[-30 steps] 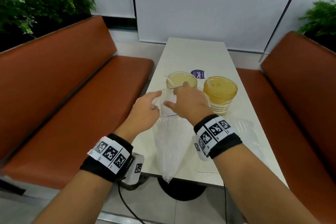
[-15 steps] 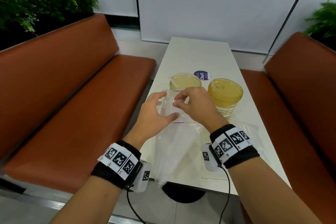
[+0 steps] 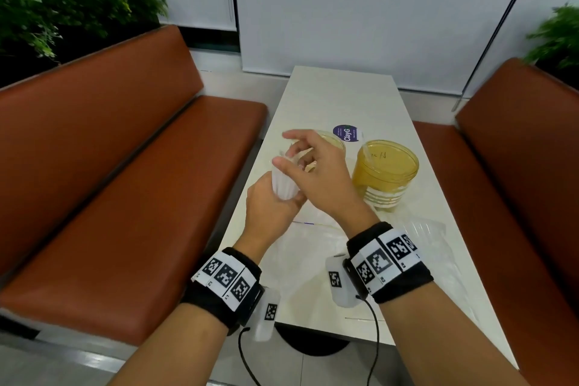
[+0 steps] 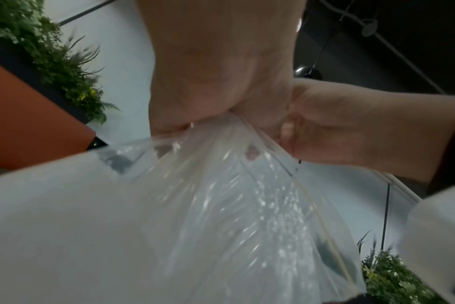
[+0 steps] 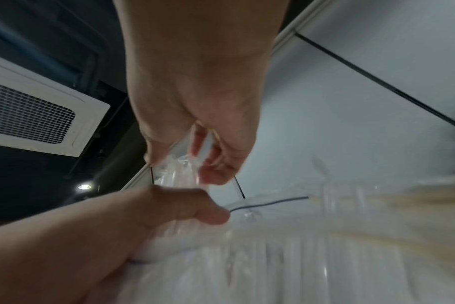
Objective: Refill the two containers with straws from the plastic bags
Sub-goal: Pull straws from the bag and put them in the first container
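Observation:
My left hand (image 3: 279,201) grips a bundle of white straws (image 3: 283,183) through the neck of a clear plastic bag (image 3: 300,255), holding it upright over the table's left side. In the left wrist view the bag (image 4: 221,195) fans out below that hand (image 4: 216,107). Thumb and curled fingers of my right hand (image 3: 293,157) pinch the top of the bundle, index finger raised. The right wrist view shows this hand (image 5: 185,164) pinching straw tips (image 5: 174,170) and plastic. Two yellow containers stand behind: one (image 3: 335,139) mostly hidden by my right hand, the other (image 3: 387,166) to its right.
A second clear bag (image 3: 429,229) lies on the white table (image 3: 341,94) near its right edge. A round purple sticker (image 3: 347,133) sits behind the containers. Brown benches (image 3: 131,185) flank the table, with plants at both back corners.
The bag's top end has come up off the table. My left hand has wrapped round the straw bundle, and my right hand has moved up to its top.

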The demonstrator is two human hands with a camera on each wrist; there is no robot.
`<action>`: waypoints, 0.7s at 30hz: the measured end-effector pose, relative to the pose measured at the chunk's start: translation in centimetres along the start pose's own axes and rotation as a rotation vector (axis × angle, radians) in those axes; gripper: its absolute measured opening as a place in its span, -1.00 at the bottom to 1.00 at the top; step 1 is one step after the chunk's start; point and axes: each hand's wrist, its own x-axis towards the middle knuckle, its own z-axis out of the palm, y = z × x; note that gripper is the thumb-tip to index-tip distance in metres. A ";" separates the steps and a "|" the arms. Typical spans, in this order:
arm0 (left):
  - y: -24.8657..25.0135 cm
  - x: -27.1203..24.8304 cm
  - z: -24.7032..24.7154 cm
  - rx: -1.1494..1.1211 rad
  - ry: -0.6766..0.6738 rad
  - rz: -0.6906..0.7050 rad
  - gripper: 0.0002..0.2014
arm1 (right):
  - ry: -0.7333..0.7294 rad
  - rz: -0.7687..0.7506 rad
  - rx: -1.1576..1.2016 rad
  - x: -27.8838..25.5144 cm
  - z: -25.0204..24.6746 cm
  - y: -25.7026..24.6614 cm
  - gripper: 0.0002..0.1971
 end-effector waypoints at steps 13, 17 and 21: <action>-0.1 0.7 -0.9 -0.077 0.038 -0.041 -0.78 | 0.022 0.065 -0.225 1.2 4.1 1.9 -0.75; -0.4 1.2 -1.6 -0.074 -0.048 -0.054 -0.66 | -0.014 -0.008 -0.242 1.8 4.0 1.2 -0.83; -1.3 0.8 -1.6 -0.060 -0.084 -0.097 -0.46 | 0.083 -0.047 -0.236 4.2 3.0 0.4 -0.77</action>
